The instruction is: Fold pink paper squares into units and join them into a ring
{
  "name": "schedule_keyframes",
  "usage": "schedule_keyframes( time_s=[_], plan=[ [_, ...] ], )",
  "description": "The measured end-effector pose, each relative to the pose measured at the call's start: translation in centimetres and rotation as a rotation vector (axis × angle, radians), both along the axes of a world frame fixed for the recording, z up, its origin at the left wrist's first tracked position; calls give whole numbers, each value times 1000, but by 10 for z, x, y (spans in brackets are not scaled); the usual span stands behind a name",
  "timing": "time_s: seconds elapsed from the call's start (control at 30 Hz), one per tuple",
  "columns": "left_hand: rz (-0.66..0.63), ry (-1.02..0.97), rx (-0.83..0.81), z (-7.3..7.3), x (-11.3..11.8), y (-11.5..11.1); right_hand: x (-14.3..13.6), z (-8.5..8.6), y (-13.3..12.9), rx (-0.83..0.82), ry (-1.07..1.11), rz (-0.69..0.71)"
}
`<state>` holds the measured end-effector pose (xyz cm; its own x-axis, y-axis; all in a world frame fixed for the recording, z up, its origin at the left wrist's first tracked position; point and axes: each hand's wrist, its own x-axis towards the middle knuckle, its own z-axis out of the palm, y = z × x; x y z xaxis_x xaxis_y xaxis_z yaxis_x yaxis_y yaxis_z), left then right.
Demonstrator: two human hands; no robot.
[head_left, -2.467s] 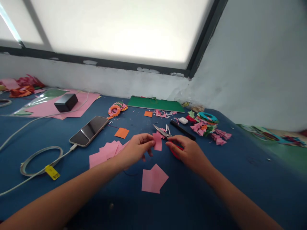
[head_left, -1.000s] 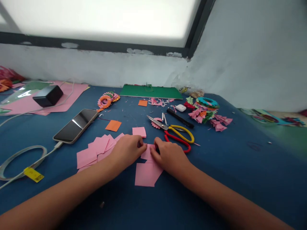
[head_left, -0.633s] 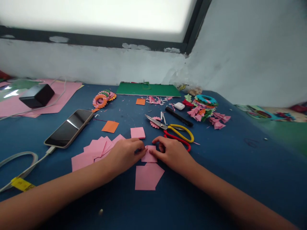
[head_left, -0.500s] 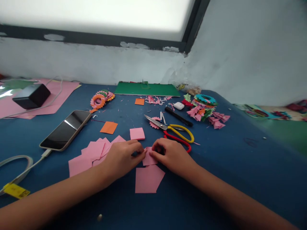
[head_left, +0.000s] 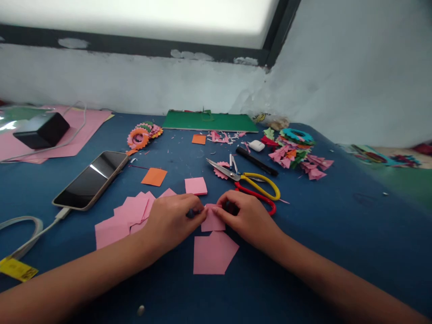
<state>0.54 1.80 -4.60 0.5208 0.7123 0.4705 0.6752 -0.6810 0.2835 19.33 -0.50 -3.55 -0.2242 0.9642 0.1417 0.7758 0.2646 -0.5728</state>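
Note:
A small pink paper square lies between my hands on the blue table. My left hand pinches its upper left corner between thumb and fingers. On its upper right edge, my right hand grips with thumb and curled fingers. Just below lies another pink sheet with a slanted right side. A small stack of pink squares sits above my hands. Several loose pink sheets spread out under and beside my left hand. Scissors with yellow and red handles rest beyond my right hand.
A phone on a charging cable lies at left, near a black box. Orange squares, a black pen, a white case, folded paper pieces, paper rings and a green board stand farther back.
The view has shifted slightly. My right fingers have moved a little along the upper edge of the pink square, which shows more of its surface now. Both hands keep hold of it.

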Motion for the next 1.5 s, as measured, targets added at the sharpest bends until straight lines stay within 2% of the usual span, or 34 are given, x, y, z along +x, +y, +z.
schedule_keyframes(
  time_s=[0.2,0.43,0.73,1.0,1.13,1.37,1.5],
  plan=[
    [-98,90,68,-5,1,1,-4,-6,0,71,-91,-72],
    [-157,106,153,-11,0,2,-6,-7,4,56,-150,-112],
    [-118,106,191,-10,2,0,1,-7,0,54,-116,27],
    [-107,141,203,-10,1,1,1,-7,0,73,-87,18],
    [-146,151,201,-10,0,0,2,-8,-3,112,-65,29],
    [-264,178,200,-9,-1,1,11,-16,-10,241,-75,195],
    [-296,191,212,-9,-1,1,12,-20,-8,288,-94,235]
  ],
)
